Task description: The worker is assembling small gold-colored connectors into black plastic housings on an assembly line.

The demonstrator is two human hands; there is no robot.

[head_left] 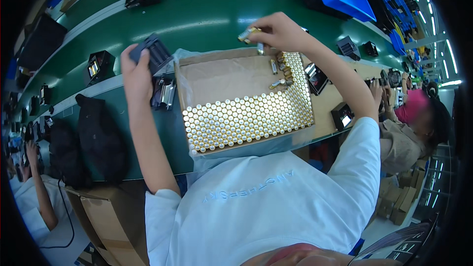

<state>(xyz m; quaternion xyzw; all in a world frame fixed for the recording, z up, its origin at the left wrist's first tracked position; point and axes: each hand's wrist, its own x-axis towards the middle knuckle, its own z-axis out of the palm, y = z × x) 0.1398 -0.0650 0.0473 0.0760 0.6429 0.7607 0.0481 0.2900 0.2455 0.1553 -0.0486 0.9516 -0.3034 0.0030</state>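
Left of the box, our upright left hand grips a case; over the box's far edge, our bent right hand pinches half-hidden batteries.

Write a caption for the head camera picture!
Left hand holds a dark slotted case, right hand cylindrical batteries, near a partly filled cardboard box.

A long, glossy green bench carries 1 shallow, rectangular brown cardboard box beneath the right hand, plus 1 boxy black device just left of the left hand.
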